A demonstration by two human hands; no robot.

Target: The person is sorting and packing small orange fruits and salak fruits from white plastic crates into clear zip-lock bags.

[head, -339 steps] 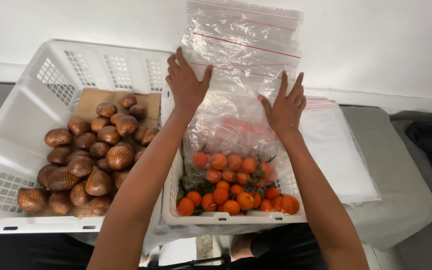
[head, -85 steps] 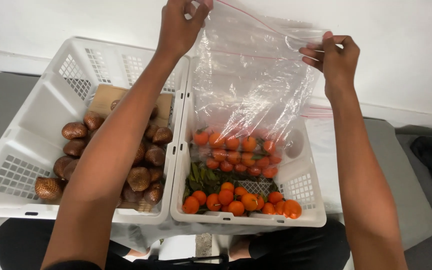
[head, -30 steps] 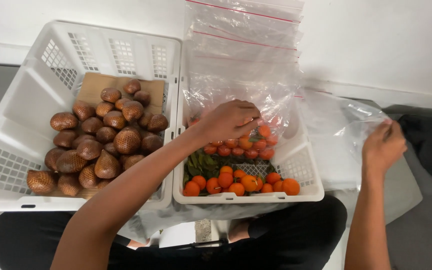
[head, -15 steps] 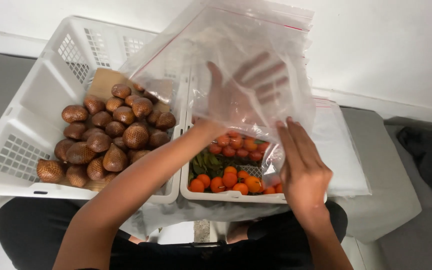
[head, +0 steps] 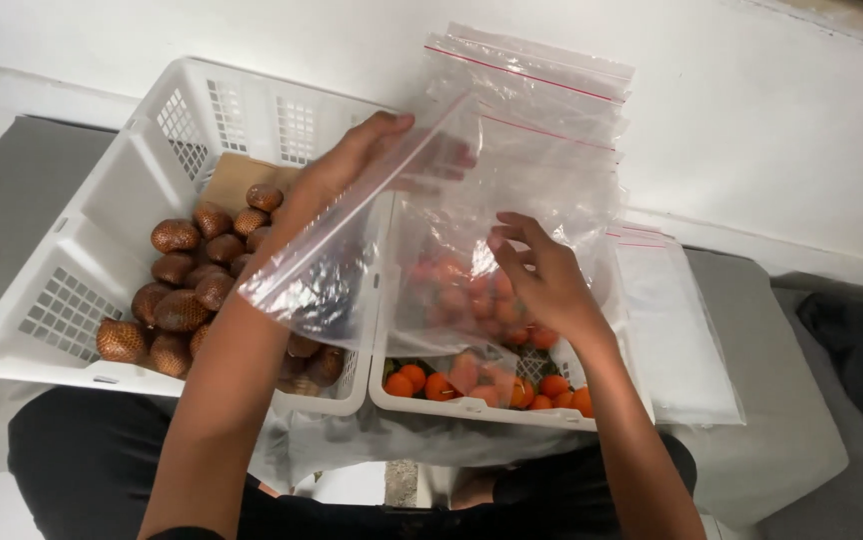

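Bag (head: 352, 250) pinched in left hand (head: 352, 165), long axis slanting from lower left to upper right over both crates. Right hand (head: 542, 275) half-spread on hanging bags (head: 542, 130), blurring orange fruit (head: 452, 385) behind.

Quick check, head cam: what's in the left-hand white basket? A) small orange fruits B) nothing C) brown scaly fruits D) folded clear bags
C: the left white basket holds brown scaly fruits, while the small orange fruits lie in the right basket, behind the clear bag that the left hand holds up.
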